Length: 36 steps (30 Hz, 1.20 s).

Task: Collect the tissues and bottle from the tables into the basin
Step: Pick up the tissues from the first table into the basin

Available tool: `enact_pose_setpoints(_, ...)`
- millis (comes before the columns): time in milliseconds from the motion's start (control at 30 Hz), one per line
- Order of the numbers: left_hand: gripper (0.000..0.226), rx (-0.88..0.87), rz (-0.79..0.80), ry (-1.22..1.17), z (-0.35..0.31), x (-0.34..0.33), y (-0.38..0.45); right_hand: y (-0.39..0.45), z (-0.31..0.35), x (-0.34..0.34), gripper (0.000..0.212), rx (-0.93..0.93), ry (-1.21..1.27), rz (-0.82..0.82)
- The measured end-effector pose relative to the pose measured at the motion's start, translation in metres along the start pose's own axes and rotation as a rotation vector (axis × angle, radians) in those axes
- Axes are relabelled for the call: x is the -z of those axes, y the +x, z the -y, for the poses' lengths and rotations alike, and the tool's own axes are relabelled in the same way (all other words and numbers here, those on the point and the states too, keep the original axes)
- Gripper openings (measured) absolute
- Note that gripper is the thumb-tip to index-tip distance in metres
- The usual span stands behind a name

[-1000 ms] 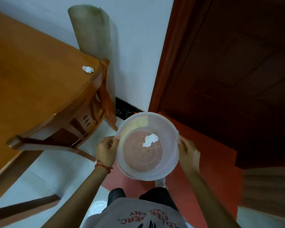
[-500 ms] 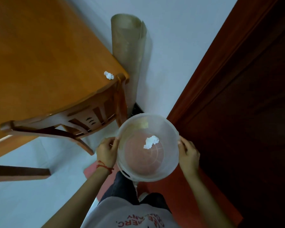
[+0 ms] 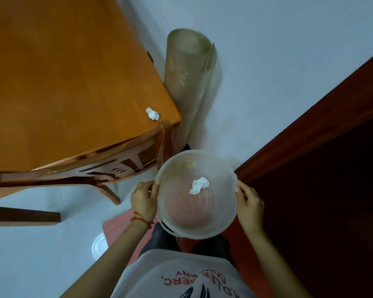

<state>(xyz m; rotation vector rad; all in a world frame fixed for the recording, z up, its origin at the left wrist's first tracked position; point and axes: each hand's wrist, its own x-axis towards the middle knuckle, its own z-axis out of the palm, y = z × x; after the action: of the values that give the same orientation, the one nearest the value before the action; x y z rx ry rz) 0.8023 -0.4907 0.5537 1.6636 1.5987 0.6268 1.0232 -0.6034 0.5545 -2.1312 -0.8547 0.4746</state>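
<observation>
I hold a translucent plastic basin in front of my body. My left hand grips its left rim and my right hand grips its right rim. One crumpled white tissue lies inside the basin. A second crumpled tissue sits on the orange wooden table, close to its near right corner. No bottle is in view.
A wooden chair is tucked under the table's near edge, left of the basin. A rolled mat stands against the white wall behind the table corner. A dark wooden door fills the right side. A white round lid lies on the floor.
The view has swung toward the table, so the table and its tissue now sit closer and more central. Both hands keep the same grip on the basin.
</observation>
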Motion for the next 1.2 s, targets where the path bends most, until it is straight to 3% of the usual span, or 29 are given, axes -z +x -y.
enact_pose_setpoints(167,0.047,0.067,-0.077,-0.002,-0.004,-0.014,0.000,0.034,-0.004,0.001,0.029,0.063,-0.031,0.109)
enact_pose_setpoints(333,0.033,0.180,-0.193,-0.021,-0.020,-0.031,-0.011,0.076,-0.007,0.005,0.026,0.173,-0.040,0.248)
enact_pose_setpoints(600,0.030,0.358,-0.317,-0.087,-0.046,-0.054,-0.030,0.132,-0.007,0.008,0.025,0.317,-0.021,0.425)
enact_pose_setpoints(800,0.040,0.396,-0.375,-0.078,-0.037,-0.057,-0.035,0.145,0.002,-0.004,0.028,0.369,-0.035,0.534)
enact_pose_setpoints(1200,0.029,0.458,-0.412,-0.139,-0.022,-0.040,-0.026,0.167,0.062,-0.036,0.034,0.428,0.024,0.493)
